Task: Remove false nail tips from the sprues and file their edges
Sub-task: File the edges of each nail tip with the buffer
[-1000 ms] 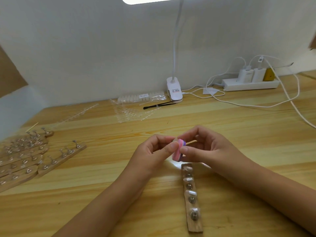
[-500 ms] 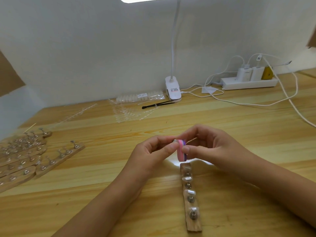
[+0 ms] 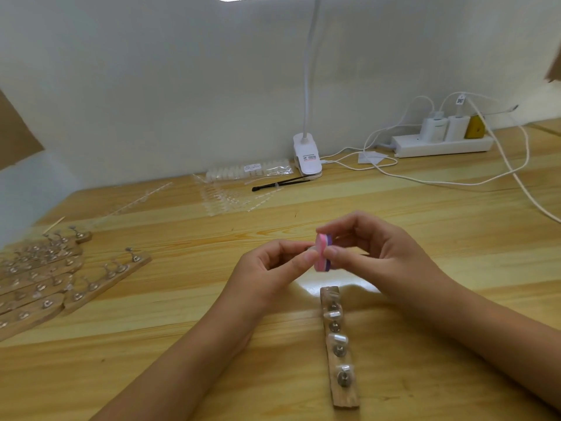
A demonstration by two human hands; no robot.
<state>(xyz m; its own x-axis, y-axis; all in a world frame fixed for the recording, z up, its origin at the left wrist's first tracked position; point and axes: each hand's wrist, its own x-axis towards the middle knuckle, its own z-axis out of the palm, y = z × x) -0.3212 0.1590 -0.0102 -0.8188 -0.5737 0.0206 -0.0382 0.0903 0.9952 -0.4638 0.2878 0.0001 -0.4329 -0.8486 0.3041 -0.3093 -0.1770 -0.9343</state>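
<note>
Illumination is bright and even. The source is the clip lamp (image 3: pixel 307 156), whose lit panel burns out to pure white at the top edge. Well in front of the lamp, a hard glare patch sits on the desk (image 3: pixel 425 238), and shadows there are soft and faint. The left hand (image 3: pixel 273 268) and right hand (image 3: pixel 379 253) read slightly soft at the fingertips. Far left and right of the lamp, the desk line bows from wide-angle distortion.

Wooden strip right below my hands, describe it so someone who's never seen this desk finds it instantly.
On the table, find the left hand and right hand meeting at a pink file. Just nearer the person lies one wooden strip, pointing away from them, studded with metal pegs. It lies alone; the other strips are piled at the table's left edge.
</note>
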